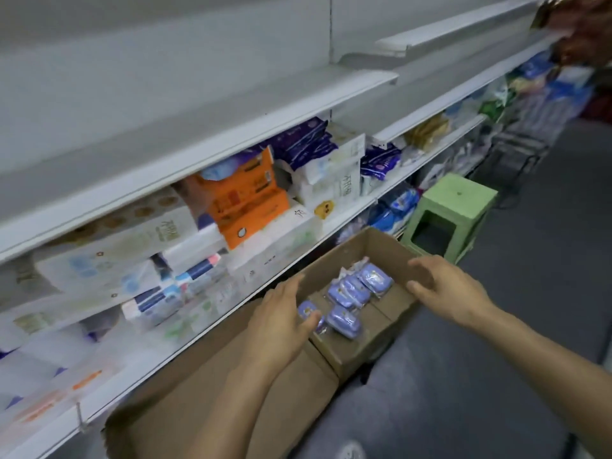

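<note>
open left hand (pixel 284 313) and open right hand (pixel 453 289) flank the cardboard box (pixel 351 256) at lower centre; it looks light, soft-walled, purple packets (pixel 344 321) loose inside, so grip opposite walls low

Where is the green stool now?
The green stool stands on the floor right of centre in the head view, against the shelving, just beyond the far end of the cardboard box.

left hand (pixel 284 321) at box (pixel 359 250) left wall; right hand (pixel 455 289) over right wall | purple packets (pixel 349 289) inside
</note>
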Action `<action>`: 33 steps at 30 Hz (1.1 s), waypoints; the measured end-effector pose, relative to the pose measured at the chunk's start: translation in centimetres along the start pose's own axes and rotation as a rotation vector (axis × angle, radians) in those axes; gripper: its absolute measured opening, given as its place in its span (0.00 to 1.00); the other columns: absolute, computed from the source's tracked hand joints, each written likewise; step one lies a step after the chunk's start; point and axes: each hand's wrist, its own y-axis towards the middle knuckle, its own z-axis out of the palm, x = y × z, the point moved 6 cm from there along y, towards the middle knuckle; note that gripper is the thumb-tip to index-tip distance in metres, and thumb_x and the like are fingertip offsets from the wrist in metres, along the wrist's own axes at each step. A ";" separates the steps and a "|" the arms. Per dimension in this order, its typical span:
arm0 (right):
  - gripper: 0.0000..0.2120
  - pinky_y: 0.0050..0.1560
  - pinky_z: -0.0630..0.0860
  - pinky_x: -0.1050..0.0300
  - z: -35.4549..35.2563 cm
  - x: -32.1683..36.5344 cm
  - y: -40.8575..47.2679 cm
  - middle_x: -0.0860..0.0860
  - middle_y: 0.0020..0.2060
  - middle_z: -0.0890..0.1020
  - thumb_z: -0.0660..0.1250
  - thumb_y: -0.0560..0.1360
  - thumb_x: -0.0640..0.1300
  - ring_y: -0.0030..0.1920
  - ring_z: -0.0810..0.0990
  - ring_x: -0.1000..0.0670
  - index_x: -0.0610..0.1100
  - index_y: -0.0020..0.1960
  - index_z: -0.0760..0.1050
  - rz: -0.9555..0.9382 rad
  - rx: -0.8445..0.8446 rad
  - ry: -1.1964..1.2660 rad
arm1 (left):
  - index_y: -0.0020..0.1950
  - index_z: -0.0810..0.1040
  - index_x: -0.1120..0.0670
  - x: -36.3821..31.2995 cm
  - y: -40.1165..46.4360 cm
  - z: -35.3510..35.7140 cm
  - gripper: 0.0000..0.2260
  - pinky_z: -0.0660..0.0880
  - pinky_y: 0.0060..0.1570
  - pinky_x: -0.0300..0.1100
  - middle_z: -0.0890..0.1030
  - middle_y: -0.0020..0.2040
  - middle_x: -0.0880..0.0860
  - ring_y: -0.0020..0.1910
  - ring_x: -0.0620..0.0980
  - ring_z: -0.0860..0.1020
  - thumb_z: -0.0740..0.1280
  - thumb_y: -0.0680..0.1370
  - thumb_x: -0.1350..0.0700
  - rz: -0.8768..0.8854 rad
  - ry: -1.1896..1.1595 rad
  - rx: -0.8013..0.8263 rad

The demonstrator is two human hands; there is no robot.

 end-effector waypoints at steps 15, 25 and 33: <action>0.29 0.62 0.65 0.58 20.0 -17.2 23.6 0.42 0.67 0.72 0.68 0.75 0.52 0.67 0.71 0.44 0.40 0.72 0.65 0.087 0.550 0.060 | 0.56 0.74 0.52 10.6 21.0 25.7 0.10 0.77 0.43 0.34 0.79 0.51 0.56 0.43 0.50 0.78 0.71 0.77 0.56 -0.926 -0.647 0.221; 0.37 0.67 0.55 0.61 30.5 -21.9 32.7 0.42 0.73 0.63 0.70 0.74 0.43 0.74 0.60 0.44 0.37 0.76 0.55 0.111 0.667 0.039 | 0.68 0.71 0.61 16.1 22.6 40.0 0.25 0.73 0.57 0.46 0.76 0.63 0.61 0.58 0.59 0.76 0.72 0.75 0.54 -1.303 -0.772 0.178; 0.56 0.68 0.62 0.47 39.0 -22.7 38.5 0.37 0.74 0.54 0.77 0.66 0.53 0.70 0.61 0.34 0.42 0.78 0.43 0.068 0.574 -0.040 | 0.70 0.68 0.62 18.4 20.5 47.3 0.26 0.68 0.67 0.54 0.73 0.66 0.63 0.65 0.61 0.72 0.72 0.76 0.56 -1.497 -0.809 0.031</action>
